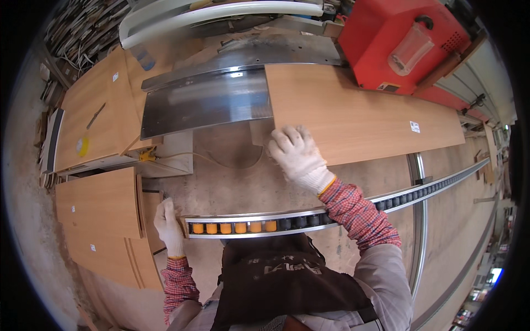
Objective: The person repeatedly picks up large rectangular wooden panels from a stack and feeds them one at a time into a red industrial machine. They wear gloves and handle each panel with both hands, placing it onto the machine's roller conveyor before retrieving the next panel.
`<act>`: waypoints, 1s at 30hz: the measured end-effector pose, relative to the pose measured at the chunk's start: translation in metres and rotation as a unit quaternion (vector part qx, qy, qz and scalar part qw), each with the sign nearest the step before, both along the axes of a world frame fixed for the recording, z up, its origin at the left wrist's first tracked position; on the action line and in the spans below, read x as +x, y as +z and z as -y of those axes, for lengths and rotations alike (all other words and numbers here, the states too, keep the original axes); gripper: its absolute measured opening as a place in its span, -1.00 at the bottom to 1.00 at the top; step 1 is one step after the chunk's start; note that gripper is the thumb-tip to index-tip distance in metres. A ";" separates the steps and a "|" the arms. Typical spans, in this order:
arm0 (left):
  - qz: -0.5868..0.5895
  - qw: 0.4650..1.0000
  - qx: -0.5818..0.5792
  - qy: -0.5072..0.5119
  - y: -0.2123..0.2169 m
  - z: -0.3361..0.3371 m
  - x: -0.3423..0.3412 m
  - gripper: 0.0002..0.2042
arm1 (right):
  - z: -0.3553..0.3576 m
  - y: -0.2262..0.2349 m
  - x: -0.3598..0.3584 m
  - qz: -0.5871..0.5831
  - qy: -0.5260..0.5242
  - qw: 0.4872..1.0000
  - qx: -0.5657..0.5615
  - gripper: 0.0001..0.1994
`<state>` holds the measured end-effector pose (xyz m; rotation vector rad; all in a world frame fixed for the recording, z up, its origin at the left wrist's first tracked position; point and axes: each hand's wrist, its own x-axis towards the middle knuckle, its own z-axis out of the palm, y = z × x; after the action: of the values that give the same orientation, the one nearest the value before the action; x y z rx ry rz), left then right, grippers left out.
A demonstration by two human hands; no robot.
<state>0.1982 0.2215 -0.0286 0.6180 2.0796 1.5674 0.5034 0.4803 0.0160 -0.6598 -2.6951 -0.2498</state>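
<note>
My right hand (297, 157), in a white knit glove, has its fingers curled over the near left corner of a long light-brown wood panel (359, 110). This panel lies on the machine's metal table (207, 102) and reaches to the right below a red housing. My left hand (168, 227), also gloved, is low at the left, between a stack of wood panels (99, 207) and the left end of a roller rail (232, 227). Its fingers are pressed together; what they hold, if anything, is hidden.
The roller rail, with orange and black rollers, runs across in front of my body to the far right. A red machine housing (400, 47) stands at the back right. More panels (91, 121) lie at the left with a yellow tape roll (82, 147). A metal rail (418, 220) crosses below the rollers.
</note>
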 end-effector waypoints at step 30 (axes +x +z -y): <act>0.052 0.943 -0.041 0.326 -0.071 0.265 -0.224 -0.64 | 0.295 -0.189 -0.371 -0.102 -0.109 0.541 -0.827 -0.53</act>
<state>-0.0262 -0.0433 -0.0992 -0.2211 2.3862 1.7734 0.1322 0.1851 -0.1733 -1.2169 -1.7228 2.3533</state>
